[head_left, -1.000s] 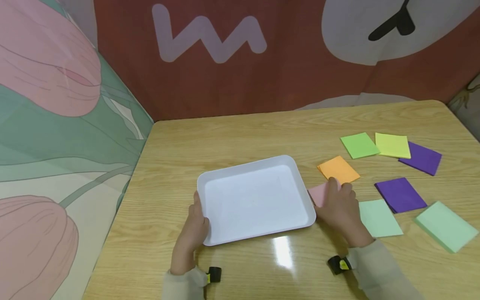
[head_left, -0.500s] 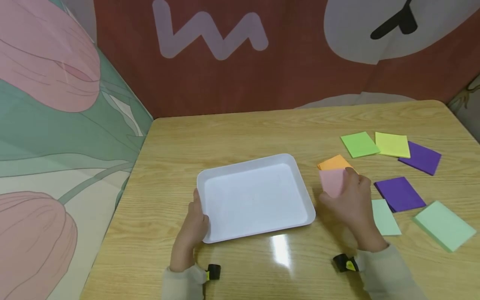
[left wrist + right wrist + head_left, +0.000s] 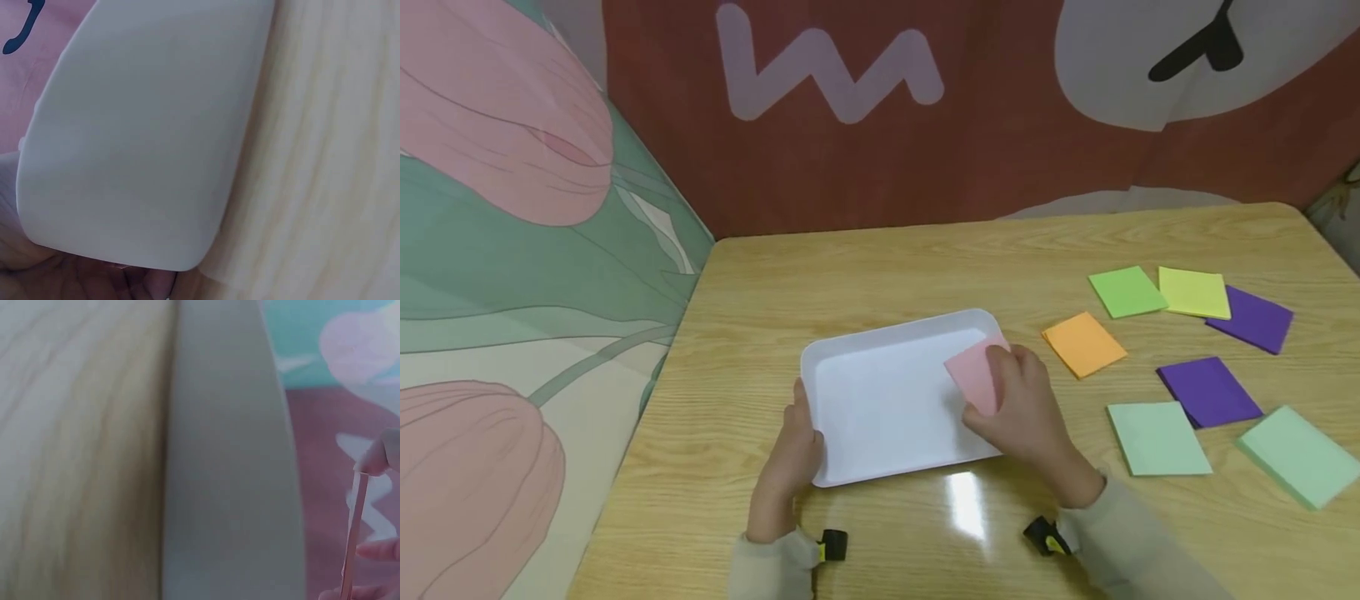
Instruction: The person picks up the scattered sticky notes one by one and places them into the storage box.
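Observation:
My right hand [image 3: 1026,408] pinches a pink sticky note pad [image 3: 973,375] by its edges above the right part of a white tray [image 3: 880,408]. In the right wrist view the pink pad [image 3: 354,534] shows edge-on, a thin slab between thumb and fingers. At the tray's left end my left hand [image 3: 793,446] grips the wall, thumb near the rim and fingers along the outside. The left wrist view has the tray's outer wall [image 3: 144,137] close up, with part of the left hand [image 3: 75,278] below it. Inside the tray I see only its bare white floor.
Right of the tray lie an orange pad [image 3: 1084,344], a lime green pad [image 3: 1127,292], a yellow pad [image 3: 1193,292], two purple pads [image 3: 1210,390] and two mint green pads [image 3: 1159,439]. All rest on the wooden table [image 3: 737,317], which meets a printed cloth [image 3: 865,183] behind.
My right hand lifted the pink pad off the table beside the tray, then carried it left over the tray. The left hand keeps its hold on the tray.

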`<control>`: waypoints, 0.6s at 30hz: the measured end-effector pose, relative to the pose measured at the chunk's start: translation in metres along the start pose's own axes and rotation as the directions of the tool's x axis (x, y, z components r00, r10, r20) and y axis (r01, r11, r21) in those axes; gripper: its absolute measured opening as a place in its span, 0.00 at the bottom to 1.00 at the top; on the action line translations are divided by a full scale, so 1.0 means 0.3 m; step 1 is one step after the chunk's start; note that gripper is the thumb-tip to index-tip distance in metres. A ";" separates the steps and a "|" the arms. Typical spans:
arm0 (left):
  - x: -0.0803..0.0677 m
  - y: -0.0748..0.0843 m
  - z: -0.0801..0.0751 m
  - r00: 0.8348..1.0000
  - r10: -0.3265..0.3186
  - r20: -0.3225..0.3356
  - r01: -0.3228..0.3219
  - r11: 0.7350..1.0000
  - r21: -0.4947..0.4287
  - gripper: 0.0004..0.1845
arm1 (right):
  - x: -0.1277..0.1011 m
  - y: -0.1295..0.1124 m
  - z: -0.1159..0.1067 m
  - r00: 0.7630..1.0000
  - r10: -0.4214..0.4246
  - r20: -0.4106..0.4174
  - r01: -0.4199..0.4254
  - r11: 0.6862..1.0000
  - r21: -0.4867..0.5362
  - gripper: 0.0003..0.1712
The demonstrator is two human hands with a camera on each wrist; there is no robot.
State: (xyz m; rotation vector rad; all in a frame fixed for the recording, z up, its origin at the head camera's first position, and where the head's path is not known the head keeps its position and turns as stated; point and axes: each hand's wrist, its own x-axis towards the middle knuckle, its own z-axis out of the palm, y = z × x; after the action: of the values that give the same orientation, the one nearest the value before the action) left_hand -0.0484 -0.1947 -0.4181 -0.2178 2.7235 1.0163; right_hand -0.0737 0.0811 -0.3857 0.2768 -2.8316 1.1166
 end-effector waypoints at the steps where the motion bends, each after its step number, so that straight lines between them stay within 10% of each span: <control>1: 0.000 0.000 0.001 1.000 0.002 -0.001 -0.002 1.000 0.000 0.33 | 0.001 -0.007 0.014 1.000 -0.016 0.019 0.016 1.000 -0.006 0.37; 18: 0.000 -0.009 -0.002 0.999 0.047 -0.007 -0.047 0.999 -0.019 0.32 | 0.013 -0.056 0.201 0.944 -0.257 0.208 0.285 0.952 -0.116 0.18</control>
State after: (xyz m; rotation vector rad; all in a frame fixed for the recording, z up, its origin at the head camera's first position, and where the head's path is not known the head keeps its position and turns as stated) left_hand -0.0479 -0.1972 -0.4192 -0.1611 2.7380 1.0570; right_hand -0.0751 0.0274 -0.4179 0.7749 -2.8972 0.8653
